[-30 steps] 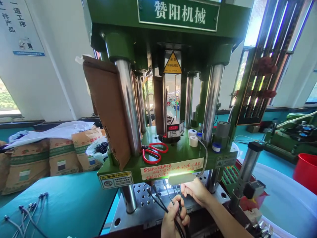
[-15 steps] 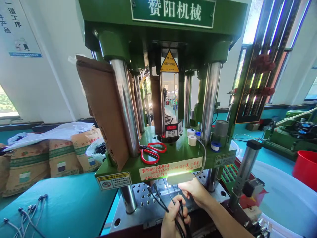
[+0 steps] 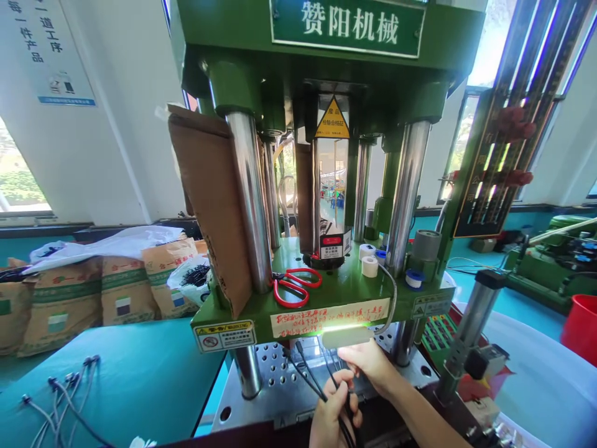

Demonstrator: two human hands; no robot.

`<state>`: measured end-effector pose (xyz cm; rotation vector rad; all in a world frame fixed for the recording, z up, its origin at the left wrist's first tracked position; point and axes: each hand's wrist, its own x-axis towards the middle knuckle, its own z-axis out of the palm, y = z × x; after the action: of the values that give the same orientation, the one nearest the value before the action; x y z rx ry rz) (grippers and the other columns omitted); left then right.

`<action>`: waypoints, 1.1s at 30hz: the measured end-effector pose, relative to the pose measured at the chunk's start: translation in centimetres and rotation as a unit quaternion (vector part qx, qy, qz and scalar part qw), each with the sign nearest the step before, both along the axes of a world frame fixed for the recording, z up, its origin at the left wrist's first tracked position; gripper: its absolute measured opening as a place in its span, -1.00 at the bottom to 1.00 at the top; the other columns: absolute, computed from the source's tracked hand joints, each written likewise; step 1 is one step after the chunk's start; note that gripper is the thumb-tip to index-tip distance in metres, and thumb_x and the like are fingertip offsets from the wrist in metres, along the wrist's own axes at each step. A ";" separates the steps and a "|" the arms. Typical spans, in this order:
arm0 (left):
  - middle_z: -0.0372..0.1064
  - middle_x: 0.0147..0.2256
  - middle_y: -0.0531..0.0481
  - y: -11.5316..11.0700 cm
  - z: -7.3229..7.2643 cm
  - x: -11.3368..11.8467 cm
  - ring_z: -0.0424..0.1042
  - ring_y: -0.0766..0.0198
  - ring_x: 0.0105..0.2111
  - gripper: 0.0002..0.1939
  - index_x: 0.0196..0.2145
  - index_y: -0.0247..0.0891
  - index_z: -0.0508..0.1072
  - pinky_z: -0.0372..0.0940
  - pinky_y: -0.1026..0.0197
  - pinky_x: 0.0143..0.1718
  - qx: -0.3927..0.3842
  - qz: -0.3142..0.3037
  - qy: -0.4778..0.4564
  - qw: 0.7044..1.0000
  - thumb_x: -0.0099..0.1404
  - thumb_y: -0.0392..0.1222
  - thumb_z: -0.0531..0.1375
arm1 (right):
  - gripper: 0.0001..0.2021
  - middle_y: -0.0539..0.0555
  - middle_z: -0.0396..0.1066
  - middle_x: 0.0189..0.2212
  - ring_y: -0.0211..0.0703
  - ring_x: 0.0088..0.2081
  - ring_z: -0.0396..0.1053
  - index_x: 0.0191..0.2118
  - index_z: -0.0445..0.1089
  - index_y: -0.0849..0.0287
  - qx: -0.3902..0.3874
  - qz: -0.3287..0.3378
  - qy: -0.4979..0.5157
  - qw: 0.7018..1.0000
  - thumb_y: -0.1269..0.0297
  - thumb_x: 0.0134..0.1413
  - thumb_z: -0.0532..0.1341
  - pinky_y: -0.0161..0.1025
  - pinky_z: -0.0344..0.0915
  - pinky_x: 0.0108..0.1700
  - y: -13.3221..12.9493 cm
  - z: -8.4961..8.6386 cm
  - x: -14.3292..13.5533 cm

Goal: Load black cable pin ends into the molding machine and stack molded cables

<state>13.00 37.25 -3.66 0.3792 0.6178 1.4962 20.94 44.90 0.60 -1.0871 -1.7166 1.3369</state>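
Note:
Several black cables (image 3: 310, 376) run from under the green press (image 3: 326, 289) down into my left hand (image 3: 334, 404), whose fingers are wrapped round them at the bottom centre. My right hand (image 3: 368, 364) is just above and to the right, fingers closed near the upper part of the cables, below a lit lamp (image 3: 347, 336). What its fingertips hold is too small to make out. Behind both hands lies the perforated metal plate (image 3: 275, 401) of the press. The far ends of the cables are partly hidden under the lamp and the press edge.
Red-handled scissors (image 3: 297, 287) and tape rolls (image 3: 370, 266) rest on the press ledge. Cardboard (image 3: 209, 199) leans at its left column. More cables (image 3: 58, 398) lie on the teal table (image 3: 140, 367). A black-topped metal cylinder (image 3: 473, 330) stands at right, beside a large white tub (image 3: 545, 373).
The view has turned slightly left, so the press and surroundings appear shifted right. Both hands keep nearly the same pose at the cables.

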 end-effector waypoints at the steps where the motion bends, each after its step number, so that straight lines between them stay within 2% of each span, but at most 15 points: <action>1: 0.16 -0.54 0.11 0.0 0.0 0.0 0.09 0.52 -0.67 -0.51 -0.41 -0.32 0.43 -0.04 0.41 -0.73 -0.002 0.002 -0.001 1.000 -0.24 0.06 0.40 | -0.71 -0.12 0.01 -0.83 -0.39 -0.73 -0.06 -0.78 0.03 0.12 0.004 -0.005 -0.023 1.000 0.23 -0.20 0.09 -0.33 -0.13 -0.64 0.2 -0.2 0.0; 6: 0.17 -0.59 0.12 0.2 -0.1 -0.1 0.09 0.51 -0.69 -0.46 -0.42 -0.33 0.43 -0.04 0.41 -0.73 -0.014 0.024 0.021 0.999 -0.30 0.10 0.40 | -0.67 -0.13 -0.11 -0.75 -0.36 -0.62 -0.15 -0.72 -0.06 0.12 0.107 -0.046 -0.096 0.989 0.20 -0.16 0.11 -0.31 -0.16 -0.58 -0.1 0.5 0.2; 10: 0.13 -0.68 0.15 0.4 -0.5 0.2 0.05 0.50 -0.71 -0.47 -0.46 -0.33 0.40 -0.05 0.41 -0.74 -0.009 0.016 0.040 0.999 -0.28 0.13 0.39 | -0.69 -0.11 -0.11 -0.71 -0.35 -0.61 -0.12 -0.69 -0.06 0.14 0.091 0.022 -0.092 0.991 0.21 -0.06 0.04 -0.31 -0.16 -0.56 -1.9 2.0 -0.4; 14: 0.09 -0.73 0.16 0.6 -0.8 0.6 0.05 0.48 -0.72 -0.48 -0.51 -0.31 0.36 -0.05 0.40 -0.74 -0.016 0.007 0.062 0.998 -0.28 0.14 0.38 | -0.70 -0.08 -0.01 -0.69 -0.33 -0.58 -0.03 -0.67 0.00 0.16 0.149 0.057 -0.102 0.982 0.25 0.01 0.00 -0.31 -0.10 -0.51 -3.0 2.7 -0.8; 17: 0.07 -0.74 0.17 0.6 -0.8 0.7 0.00 0.50 -0.74 -0.47 -0.51 -0.33 0.37 -0.04 0.39 -0.74 -0.002 -0.010 0.099 0.995 -0.24 0.19 0.35 | -0.68 -0.07 0.02 -0.68 -0.32 -0.56 0.00 -0.67 0.00 0.16 0.154 0.059 -0.104 0.981 0.20 0.02 0.01 -0.31 -0.06 -0.50 -3.0 2.7 -0.9; 20: 0.06 -0.75 0.18 0.6 -0.7 0.7 -0.01 0.50 -0.74 -0.44 -0.45 -0.35 0.37 -0.04 0.39 -0.74 0.009 -0.016 0.119 0.993 -0.20 0.22 0.32 | -0.69 -0.07 0.07 -0.69 -0.32 -0.57 0.04 -0.69 0.06 0.17 0.108 0.056 -0.095 0.988 0.17 -0.04 0.04 -0.31 -0.03 -0.50 -2.6 2.5 -0.8; 24: 0.16 -0.66 0.16 0.4 -0.3 0.7 0.07 0.46 -0.70 -0.35 -0.30 -0.31 0.28 0.02 0.38 -0.73 0.018 0.032 0.120 0.992 -0.20 0.24 0.31 | -0.75 -0.09 0.04 -0.75 -0.34 -0.63 0.00 -0.73 0.09 0.16 0.051 0.005 -0.088 0.995 0.23 -0.18 0.08 -0.32 -0.09 -0.56 -1.9 1.9 -0.6; 28: 0.27 -0.54 0.13 0.0 0.6 0.6 0.22 0.39 -0.62 -0.25 -0.21 -0.20 0.15 0.10 0.37 -0.68 -0.024 0.070 0.076 0.994 -0.25 0.26 0.32 | -0.71 -0.12 -0.09 -0.80 -0.37 -0.67 -0.10 -0.78 -0.02 0.13 0.084 -0.055 -0.102 0.990 0.28 -0.22 0.09 -0.31 -0.19 -0.59 -1.7 1.6 -0.5; 33: 0.29 -0.53 0.13 -0.1 0.7 0.5 0.24 0.40 -0.61 -0.36 -0.37 -0.19 0.16 0.11 0.36 -0.64 -0.035 0.072 0.063 0.995 -0.25 0.25 0.33 | -0.67 -0.14 -0.20 -0.75 -0.38 -0.64 -0.20 -0.74 -0.14 0.12 0.115 -0.052 -0.090 0.988 0.27 -0.20 0.06 -0.30 -0.25 -0.57 -1.3 1.0 -0.4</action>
<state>13.54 37.17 -2.98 0.3828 0.8096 1.5927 20.57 43.63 1.63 -1.1738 -1.8640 0.9745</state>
